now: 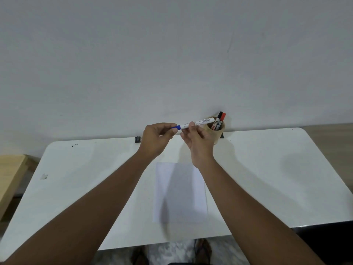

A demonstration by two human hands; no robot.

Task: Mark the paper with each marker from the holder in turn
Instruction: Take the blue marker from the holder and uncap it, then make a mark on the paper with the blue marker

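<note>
Both hands grip a blue marker (193,123) above the paper (180,192): left hand (157,138) on its cap, right hand (198,140) on its barrel.

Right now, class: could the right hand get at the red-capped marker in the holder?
Probably not yet: the right hand sits beside the holder, but it grips the blue marker. The red-capped marker stands unobstructed.

Plain pale grey wall (172,54) fills the upper half, faint scuff marks on it. White bench (267,169) with rounded corners set against the wall; small dark clip (138,139) on its far edge. Light wooden furniture (9,178) at far left. Mottled grey floor (172,249) visible beneath the near edge. Soft diffuse shadows on the bench top.
</note>
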